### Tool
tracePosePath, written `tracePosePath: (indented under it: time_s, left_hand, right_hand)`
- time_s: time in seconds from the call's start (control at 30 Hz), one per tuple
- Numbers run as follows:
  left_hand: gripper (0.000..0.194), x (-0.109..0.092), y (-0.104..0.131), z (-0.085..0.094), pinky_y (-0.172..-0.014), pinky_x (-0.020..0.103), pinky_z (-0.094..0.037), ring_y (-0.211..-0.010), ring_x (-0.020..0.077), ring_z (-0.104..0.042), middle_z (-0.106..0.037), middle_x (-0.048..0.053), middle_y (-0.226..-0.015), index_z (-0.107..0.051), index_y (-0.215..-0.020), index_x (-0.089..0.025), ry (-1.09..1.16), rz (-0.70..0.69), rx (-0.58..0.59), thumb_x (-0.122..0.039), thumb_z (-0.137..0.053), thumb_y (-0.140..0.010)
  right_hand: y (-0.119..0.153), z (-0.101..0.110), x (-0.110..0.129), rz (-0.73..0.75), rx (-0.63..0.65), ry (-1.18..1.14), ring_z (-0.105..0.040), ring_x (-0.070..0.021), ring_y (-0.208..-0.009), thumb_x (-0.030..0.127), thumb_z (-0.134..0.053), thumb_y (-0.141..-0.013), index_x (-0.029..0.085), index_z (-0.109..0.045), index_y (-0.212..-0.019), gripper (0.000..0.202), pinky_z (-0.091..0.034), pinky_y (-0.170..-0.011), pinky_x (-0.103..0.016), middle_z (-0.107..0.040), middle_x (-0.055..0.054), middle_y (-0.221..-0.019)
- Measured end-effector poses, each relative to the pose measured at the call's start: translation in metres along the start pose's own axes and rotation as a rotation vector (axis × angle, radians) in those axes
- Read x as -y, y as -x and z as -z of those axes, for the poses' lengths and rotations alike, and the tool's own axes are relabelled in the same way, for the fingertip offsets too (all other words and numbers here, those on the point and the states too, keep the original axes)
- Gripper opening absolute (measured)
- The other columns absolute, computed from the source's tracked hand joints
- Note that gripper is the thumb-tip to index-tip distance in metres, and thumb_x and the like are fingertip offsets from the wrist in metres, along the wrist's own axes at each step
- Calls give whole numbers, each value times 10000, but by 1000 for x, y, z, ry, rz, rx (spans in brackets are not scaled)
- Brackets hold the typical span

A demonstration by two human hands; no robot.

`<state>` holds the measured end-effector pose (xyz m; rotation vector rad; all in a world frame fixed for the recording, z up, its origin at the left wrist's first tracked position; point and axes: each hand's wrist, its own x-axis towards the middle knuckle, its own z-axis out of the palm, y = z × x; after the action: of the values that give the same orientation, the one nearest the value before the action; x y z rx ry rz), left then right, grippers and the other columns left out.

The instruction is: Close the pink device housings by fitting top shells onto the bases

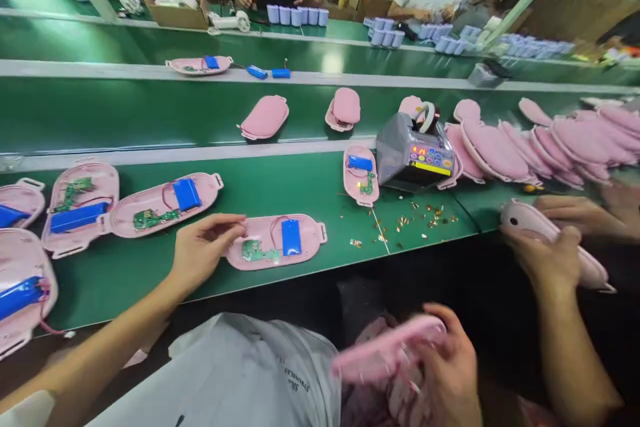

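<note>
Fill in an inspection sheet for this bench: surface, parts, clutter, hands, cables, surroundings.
Surface: green bench, seam visible.
Parts: open pink shell holds blue battery pack and green circuit board; more open shells left.
Clutter: amber scraps scattered near tape dispenser.
Hands: left hand at the shell's left end; right hand holds pink casing piece, blurred.
Cables: red lead at bench edge, lower left.
Surroundings: co-worker's hand at right, on another pink casing.

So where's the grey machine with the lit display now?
In the head view, the grey machine sits right of centre on the green bench, between an open pink shell and a pink shell pile.
</note>
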<state>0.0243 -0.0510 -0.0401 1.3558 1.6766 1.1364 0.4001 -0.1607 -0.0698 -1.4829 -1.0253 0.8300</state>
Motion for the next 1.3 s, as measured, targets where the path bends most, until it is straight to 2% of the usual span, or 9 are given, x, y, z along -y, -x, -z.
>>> tracePosePath:
  time_s: [0.13,0.3,0.43,0.5,0.63,0.8,0.9,1.13,1.3]
  left_hand:
    - [285,5,10,1,-470,220,-421,-522,136,-576,-683,25,-627,-677,-761,-161,218,102,34,-439,-717,-719]
    - [218,6,10,1,-573,252,-525,-572,146,-641,-652,22,-675,-644,-806,-160,394,-13,24,-376,-668,-815]
    - [162,-6,13,2,-630,257,-539,-708,146,-637,-643,62,-875,-691,-820,-180,221,-307,-36,-309,-622,-890]
    - [142,-10,13,0,-752,299,-542,-824,169,-621,-642,73,-938,-719,-830,-208,52,-478,-100,-267,-614,-905]
    - [145,-9,7,-8,-904,378,-512,-993,215,-592,-605,90,-1045,-733,-816,-221,-32,-540,-190,-235,-618,-903]
    - [116,-6,3,-13,-681,288,-542,-765,157,-646,-645,66,-991,-665,-952,-207,351,-177,-115,-266,-669,-852]
    - [445,-4,0,-10,-547,228,-486,-588,115,-613,-665,13,-849,-542,-1176,-209,605,84,0,-271,-730,-778]
    - [323,3,-11,-8,-496,195,-375,-513,99,-533,-607,-23,-621,-621,-937,-133,649,224,92,-240,-744,-658]
    - [276,-4,-8,0,-574,228,-410,-598,133,-533,-611,-8,-657,-638,-836,-136,485,164,176,-377,-697,-713]
  right_hand:
    - [-70,-108,42,48,353,-380,-576,-165,-570,547,-763,-702,256,-564,-814,370,-576,-694,-371,-529,40,-561]
    - [-103,-206,90,454,764,321,-612,-157,-709,366,-564,-910,190,-683,-895,213,-487,-660,-248,-667,-36,-800]
    - [-102,-221,113,1045,920,872,-578,-168,-675,172,-515,-941,202,-695,-982,188,-391,-609,-256,-645,-37,-746]
    - [-100,-228,123,1147,982,976,-572,-172,-658,108,-563,-892,188,-679,-1003,179,-359,-579,-259,-641,-29,-744]
    - [-100,-245,135,979,1102,805,-619,-158,-731,116,-455,-919,189,-667,-1028,249,-414,-624,-251,-686,-35,-897]
    - [-110,-254,138,670,1144,632,-634,-145,-710,232,-447,-931,211,-583,-1272,368,-458,-689,-260,-703,-3,-876]
    - [-111,-257,136,680,1133,650,-605,-147,-639,271,-462,-914,235,-619,-1194,323,-419,-634,-262,-679,21,-765]
    - [-98,-260,116,676,839,866,-553,-174,-573,425,-551,-871,216,-613,-741,254,-285,-522,-268,-620,-4,-633]
    - [-89,-260,114,619,880,658,-645,-189,-785,299,-571,-842,204,-662,-938,164,-449,-716,-276,-703,-25,-883]
